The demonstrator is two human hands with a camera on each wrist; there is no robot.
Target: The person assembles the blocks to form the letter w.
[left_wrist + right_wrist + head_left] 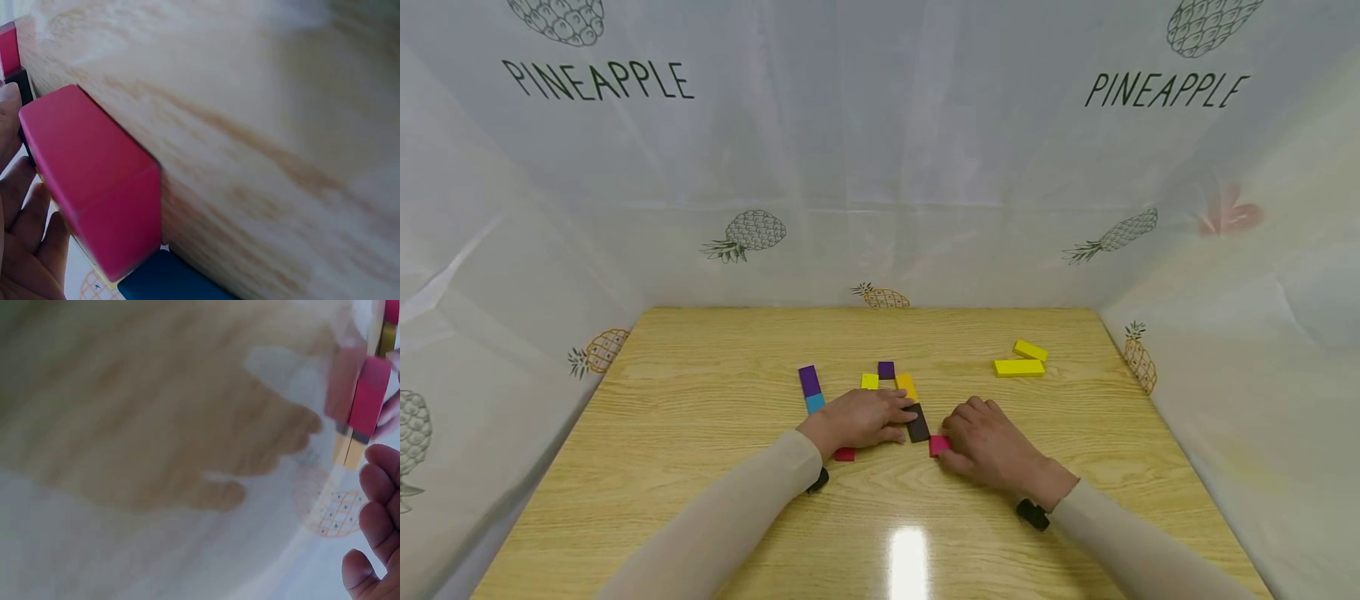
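Observation:
On the wooden table [700, 400] my left hand [880, 417] lies flat, fingers straight, their tips touching a dark brown block [917, 422]. A red block [845, 454] peeks out beside its wrist; in the left wrist view that red block [94, 187] lies next to my fingers [25, 231], with a blue block [169, 284] beside it. My right hand [958, 437] rests knuckles up, a fingertip touching a pink block [937, 446]. In the right wrist view the pink block [369, 397] stands past my loosely bent fingers [378, 500].
Past my left hand lie a purple block [808, 380] joined to a cyan one [815, 402], a yellow block [869, 381], a dark purple block [886, 369] and an orange-yellow one [907, 385]. Two yellow blocks [1018, 367] lie far right. Pineapple-print sheets [880, 167] wall three sides.

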